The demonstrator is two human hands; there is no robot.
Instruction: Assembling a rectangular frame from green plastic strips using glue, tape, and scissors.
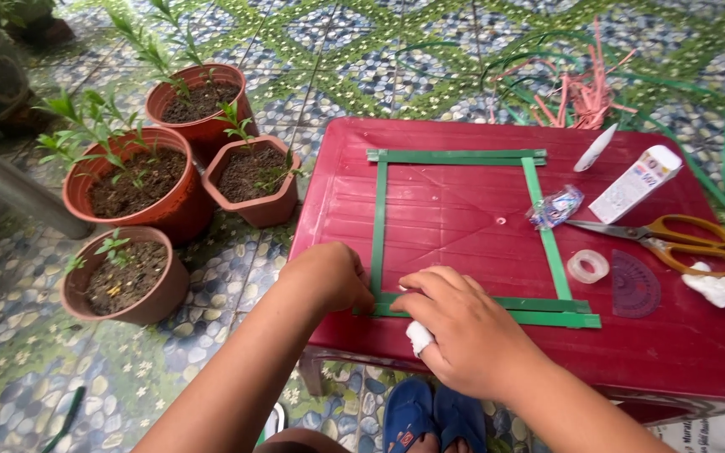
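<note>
At the front edge of the red table point(463, 218), near its left corner, two hands press down on green strips point(547, 243) laid out in a square. The left hand point(329, 275) is curled into a loose fist, and its knuckles sit right on the corner where the left strip meets the bottom ones. The right hand point(463, 331) lies just beside it, fingers bent down onto the bottom strips, and a bit of white tissue point(419, 337) is tucked under the thumb. The two hands almost touch — I cannot tell if the fingers pinch a strip or only push on it.

The square of strips fills the middle of the table. Two strips lie at the back edge, two at the front, and one runs down each side.

On the right side of the table lie a small shiny wrapper point(555, 206), a roll of clear tape point(587, 266), scissors with orange handles point(673, 242), a dark half-round ruler point(635, 289), a white box point(636, 184) and a crumpled white tissue point(719, 288).

On the pebble floor to the left stand brown flower pots point(140, 180) with small green plants — four of them, close together.
</note>
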